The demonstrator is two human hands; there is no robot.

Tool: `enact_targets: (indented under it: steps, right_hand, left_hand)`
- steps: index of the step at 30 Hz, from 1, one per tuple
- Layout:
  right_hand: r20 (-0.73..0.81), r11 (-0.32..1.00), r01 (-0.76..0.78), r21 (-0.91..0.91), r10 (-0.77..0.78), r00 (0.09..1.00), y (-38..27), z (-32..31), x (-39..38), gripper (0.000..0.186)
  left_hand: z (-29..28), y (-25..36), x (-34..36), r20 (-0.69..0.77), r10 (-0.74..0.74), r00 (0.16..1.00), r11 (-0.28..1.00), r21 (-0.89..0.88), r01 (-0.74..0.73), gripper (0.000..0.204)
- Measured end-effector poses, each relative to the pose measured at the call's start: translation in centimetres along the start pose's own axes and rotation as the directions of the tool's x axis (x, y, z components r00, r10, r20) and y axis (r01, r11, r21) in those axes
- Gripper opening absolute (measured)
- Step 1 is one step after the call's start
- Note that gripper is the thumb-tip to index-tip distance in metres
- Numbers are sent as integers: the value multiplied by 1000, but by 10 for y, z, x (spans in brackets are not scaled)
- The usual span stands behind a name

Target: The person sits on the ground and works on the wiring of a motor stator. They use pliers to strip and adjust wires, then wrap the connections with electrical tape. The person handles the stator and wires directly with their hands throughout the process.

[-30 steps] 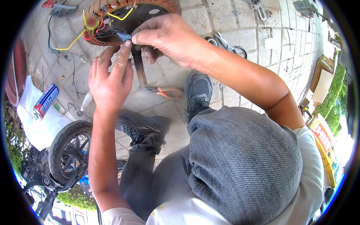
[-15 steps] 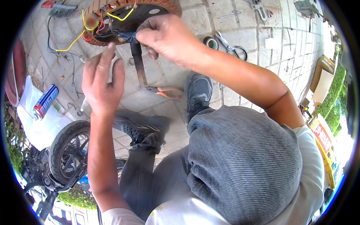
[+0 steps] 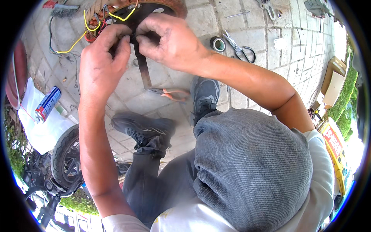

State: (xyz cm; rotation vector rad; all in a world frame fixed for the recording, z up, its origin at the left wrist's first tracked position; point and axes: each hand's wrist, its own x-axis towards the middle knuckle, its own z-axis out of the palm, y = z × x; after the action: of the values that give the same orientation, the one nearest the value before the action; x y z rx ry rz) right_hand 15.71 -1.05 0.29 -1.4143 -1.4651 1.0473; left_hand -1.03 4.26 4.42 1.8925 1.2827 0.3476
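Note:
A motor stator with a black plate and copper windings round its rim lies at the top, with yellow and red wires coming off it. Its shaft points down toward my feet. Over the upper end of this shaft, my right hand pinches a small dark strip; whether it is tape or cloth I cannot tell. My left hand is closed at the same spot, thumb and fingertips meeting on the strip's left end. The fingers hide most of it.
Orange-handled pliers lie below the shaft. A tape roll and scissors are on the paving to the right. At left are a wire brush, a spray can on a white plastic bag, and a tyred wheel.
My left hand has moved up to the strip, its stretched fingers now closed in a pinch. My right hand has shifted slightly and still grips the strip.

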Motion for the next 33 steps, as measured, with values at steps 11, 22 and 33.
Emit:
enact_targets:
  steps: [11, 22, 33]
  right_hand:
    - [31, 990, -138, 34, 137, 990, 1, -4, 4, 16]
    - [51, 964, -163, 209, 156, 987, 0, -12, 12, 23]
    - [130, 966, -253, 59, 244, 961, -15, -6, 26, 29]
  left_hand:
    - [17, -5, -19, -223, -145, 964, 966, -242, 89, 18]
    - [56, -8, -22, -150, -525, 838, 483, -863, 149, 39]
    - [71, -8, -18, -327, -459, 826, 724, -677, 134, 52]
